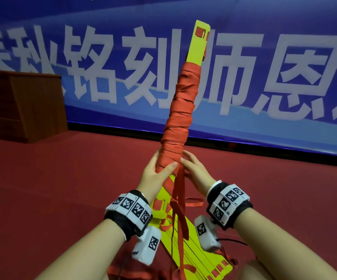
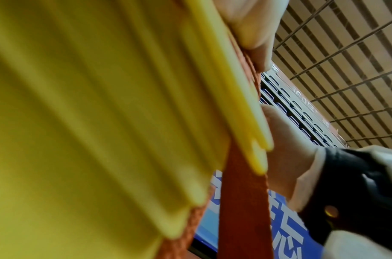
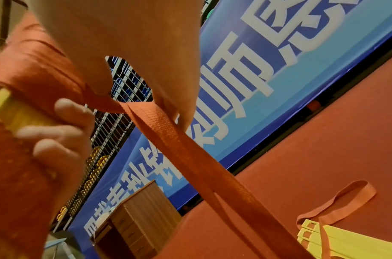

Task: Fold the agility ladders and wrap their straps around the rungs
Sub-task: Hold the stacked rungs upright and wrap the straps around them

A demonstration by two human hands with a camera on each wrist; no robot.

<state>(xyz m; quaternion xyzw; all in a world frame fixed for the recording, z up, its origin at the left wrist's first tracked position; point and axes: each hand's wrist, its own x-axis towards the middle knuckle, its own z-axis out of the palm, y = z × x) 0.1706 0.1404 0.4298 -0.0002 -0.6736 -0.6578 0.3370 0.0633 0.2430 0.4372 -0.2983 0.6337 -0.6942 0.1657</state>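
Evidently the bundle (image 1: pixel 183 110) of stacked yellow rungs is held tilted above the red floor (image 1: pixel 62 178), most of it bound in orange strap (image 1: pixel 178 199). The left hand (image 1: pixel 157 168) is curled round the bundle's lower wraps; the right hand (image 1: pixel 195 168) pinches the loose strap just beside it. The rungs are judged stiff and light, the webbing limp, so tension must be kept at the pinch.

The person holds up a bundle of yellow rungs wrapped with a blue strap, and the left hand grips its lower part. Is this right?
Not quite: the strap is orange-red, not blue, as the head view shows. The rest holds: the yellow rungs are held up, and the left hand grips the lower part of the bundle.
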